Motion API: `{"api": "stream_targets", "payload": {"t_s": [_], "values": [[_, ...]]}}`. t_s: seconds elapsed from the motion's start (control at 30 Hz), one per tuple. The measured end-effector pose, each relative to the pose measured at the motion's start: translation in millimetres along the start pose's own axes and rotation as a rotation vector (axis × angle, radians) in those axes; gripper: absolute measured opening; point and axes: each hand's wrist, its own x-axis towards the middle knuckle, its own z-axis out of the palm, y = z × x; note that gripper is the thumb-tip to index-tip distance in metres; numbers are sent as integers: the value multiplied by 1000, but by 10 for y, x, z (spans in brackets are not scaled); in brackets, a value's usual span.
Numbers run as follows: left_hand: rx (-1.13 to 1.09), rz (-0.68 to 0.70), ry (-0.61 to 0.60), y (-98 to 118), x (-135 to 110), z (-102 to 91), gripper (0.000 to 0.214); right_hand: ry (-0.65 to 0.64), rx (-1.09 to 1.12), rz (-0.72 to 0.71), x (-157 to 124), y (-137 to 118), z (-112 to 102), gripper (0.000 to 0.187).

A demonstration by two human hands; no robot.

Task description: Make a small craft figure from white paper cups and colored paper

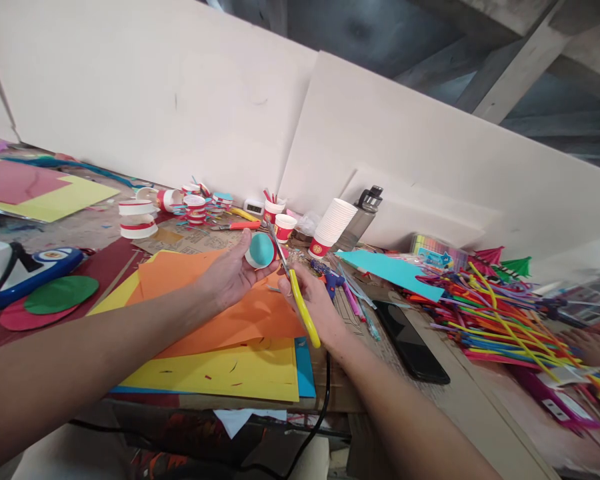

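Observation:
My left hand (231,277) is closed around a small paper cup (261,251), whose round end facing me is turquoise with a white rim. In my right hand (316,303) are scissors with yellow handles (303,312); their metal blades point up beside the cup's right side. Whether the blades touch the cup, I cannot tell. Both hands are above orange paper (180,280) lying over yellow sheets (230,380). Just behind them stands a red and white paper cup (284,228).
Cut cup pieces (138,220) lie at the back left. A cup stack (331,229) and a bottle (361,217) stand behind. On the right are a glue gun (334,277), a phone (411,341) and colourful pipe cleaners (500,327). Another person's hand (593,350) shows far right.

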Motion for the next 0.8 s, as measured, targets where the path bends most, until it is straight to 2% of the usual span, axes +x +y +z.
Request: {"api": "stream_targets", "payload": {"t_s": [0.23, 0.63, 0.8], "values": [[8, 1, -18, -4, 26, -36, 36, -30, 53, 24, 0, -20, -17, 28], [38, -18, -38, 10, 60, -67, 32, -6, 28, 36, -3, -13, -32, 38], [20, -31, 22, 19, 55, -62, 38, 38, 90, 83, 0, -3, -39, 36]]}}
